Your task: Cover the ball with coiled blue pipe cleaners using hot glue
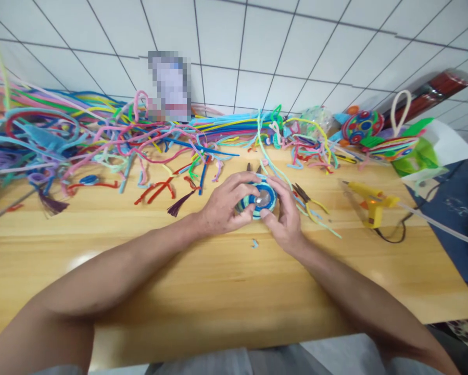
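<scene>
Between my two hands is a round coil of blue and pale green pipe cleaners (272, 197) with a clear, shiny centre. My left hand (229, 203) grips its left side, with the thumb and a finger reaching onto the middle. My right hand (285, 214) holds the right rim, its thumb on the near edge. A pale green pipe cleaner (265, 148) rises beyond the hands. Yellow-handled pliers (310, 199) lie just right of my right hand. Two dark tool tips (254, 167) show behind the coil; the rest of that tool is hidden.
A yellow glue gun (371, 202) with a cord rests at the right. Heaps of coloured pipe cleaners (112, 135) line the wall. A purple tassel (176, 204), red pipe cleaner pieces (159, 190) and a small blue scrap (254, 243) lie nearby. A decorated round piece (362, 126) sits back right.
</scene>
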The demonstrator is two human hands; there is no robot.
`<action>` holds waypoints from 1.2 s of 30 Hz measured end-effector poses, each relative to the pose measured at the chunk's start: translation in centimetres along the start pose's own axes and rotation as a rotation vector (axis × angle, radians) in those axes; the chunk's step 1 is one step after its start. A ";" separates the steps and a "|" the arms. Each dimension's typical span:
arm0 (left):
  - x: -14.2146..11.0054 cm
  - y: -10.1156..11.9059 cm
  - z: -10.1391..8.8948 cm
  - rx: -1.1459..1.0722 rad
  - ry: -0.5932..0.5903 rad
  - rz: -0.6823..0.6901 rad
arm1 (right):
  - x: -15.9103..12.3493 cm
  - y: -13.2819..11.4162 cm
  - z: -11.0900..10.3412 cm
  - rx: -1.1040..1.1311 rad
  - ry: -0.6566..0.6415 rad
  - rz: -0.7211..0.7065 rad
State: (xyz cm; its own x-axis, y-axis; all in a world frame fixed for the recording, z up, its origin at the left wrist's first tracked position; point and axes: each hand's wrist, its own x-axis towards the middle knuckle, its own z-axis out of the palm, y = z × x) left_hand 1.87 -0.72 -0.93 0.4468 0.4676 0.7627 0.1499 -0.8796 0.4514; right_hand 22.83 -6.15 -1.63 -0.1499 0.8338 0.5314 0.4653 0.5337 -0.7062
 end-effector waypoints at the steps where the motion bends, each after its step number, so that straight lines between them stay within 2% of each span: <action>1: 0.0 0.0 0.1 -0.004 0.008 0.002 | 0.0 -0.1 0.1 0.007 0.007 0.013; 12: -0.1 0.2 0.7 -0.018 0.055 -0.016 | -0.3 -0.5 0.4 0.035 0.027 0.086; 20: 0.1 0.3 0.9 -0.001 0.084 -0.008 | -0.3 0.3 0.6 0.070 0.049 0.048; 24: 0.1 0.4 0.9 -0.018 0.082 -0.030 | -0.2 0.2 0.8 0.030 0.052 0.017; 36: -0.1 -0.1 0.9 -0.009 0.088 0.022 | 0.0 0.0 0.6 -0.076 0.054 -0.053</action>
State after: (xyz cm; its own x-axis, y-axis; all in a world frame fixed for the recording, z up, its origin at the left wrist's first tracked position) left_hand 2.55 -0.76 -1.48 0.3706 0.4541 0.8102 0.1326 -0.8893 0.4377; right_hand 22.30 -6.09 -1.96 -0.1300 0.7944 0.5933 0.5227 0.5634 -0.6399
